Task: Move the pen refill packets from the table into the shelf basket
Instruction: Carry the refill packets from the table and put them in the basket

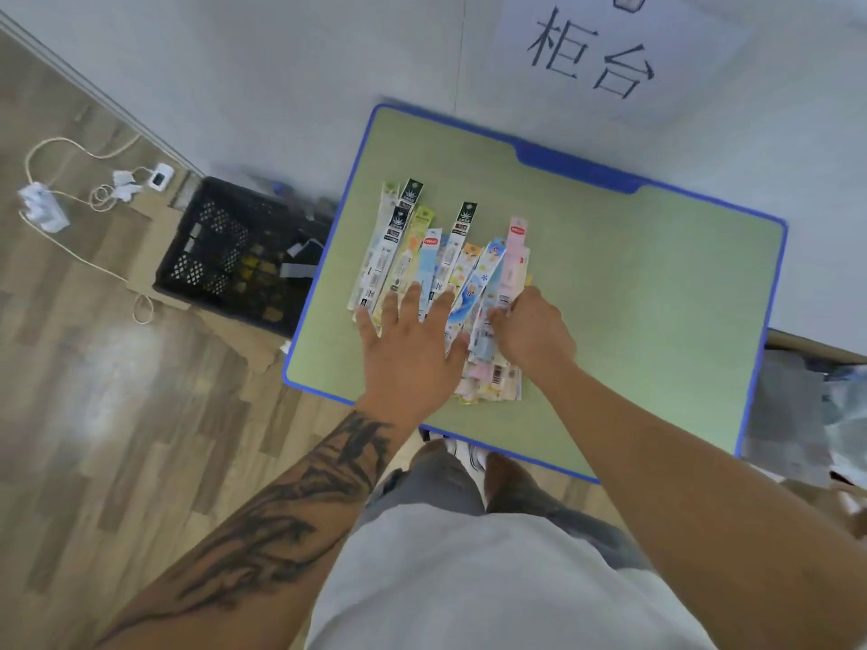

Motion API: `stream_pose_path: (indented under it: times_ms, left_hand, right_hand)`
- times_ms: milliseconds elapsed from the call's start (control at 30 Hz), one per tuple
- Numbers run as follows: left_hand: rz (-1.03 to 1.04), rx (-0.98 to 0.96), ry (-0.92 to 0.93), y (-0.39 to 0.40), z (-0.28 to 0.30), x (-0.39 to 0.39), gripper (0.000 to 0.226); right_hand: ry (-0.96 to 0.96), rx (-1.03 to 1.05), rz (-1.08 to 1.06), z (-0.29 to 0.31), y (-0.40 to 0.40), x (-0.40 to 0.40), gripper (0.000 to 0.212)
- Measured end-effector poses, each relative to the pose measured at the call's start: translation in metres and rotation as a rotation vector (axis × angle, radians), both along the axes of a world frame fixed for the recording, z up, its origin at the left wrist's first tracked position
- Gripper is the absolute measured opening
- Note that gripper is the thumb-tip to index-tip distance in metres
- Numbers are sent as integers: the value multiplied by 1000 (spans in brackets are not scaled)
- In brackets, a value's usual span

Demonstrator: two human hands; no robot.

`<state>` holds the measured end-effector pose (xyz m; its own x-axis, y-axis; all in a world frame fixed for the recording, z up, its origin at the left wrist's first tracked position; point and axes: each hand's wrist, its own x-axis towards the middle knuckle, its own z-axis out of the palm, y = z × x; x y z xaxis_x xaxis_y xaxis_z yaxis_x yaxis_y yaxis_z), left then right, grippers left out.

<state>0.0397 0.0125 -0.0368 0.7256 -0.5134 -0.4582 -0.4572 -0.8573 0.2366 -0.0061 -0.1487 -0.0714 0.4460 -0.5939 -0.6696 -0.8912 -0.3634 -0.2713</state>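
Note:
Several long pen refill packets (450, 260) lie fanned out in a pile on the green table (633, 312) with a blue rim. My left hand (408, 344) lies flat with spread fingers on the near ends of the left packets. My right hand (530, 335) is at the pile's right side, its fingers curled around the near ends of the pink and blue packets. The pile's lower part is partly hidden under both hands. No shelf basket is in view.
A black lattice crate (234, 255) stands on the floor against the table's left edge, holding dark items. A white power strip and cables (42, 208) lie on the wood floor at far left. A paper sign (596, 53) hangs on the wall behind.

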Motion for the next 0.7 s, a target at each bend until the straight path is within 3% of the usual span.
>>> stream_pose_path:
  times_ms: [167,300,500,700]
  left_hand:
    - [16,-38,35,-8,-2,-1,57]
    - [191,-270,46,-19,7,4,44]
    - [629,-630,608,-44,28,24,21]
    - [736,-716,725,-36,32,33,10]
  right_hand:
    - [-80,157,-170,-6,-6,6,19]
    - [-261,225,-268,17,1,-6,18]
    - [-494,401,-198,57,12,-21,22]
    - [-519,486,-165,64,6,-30,17]
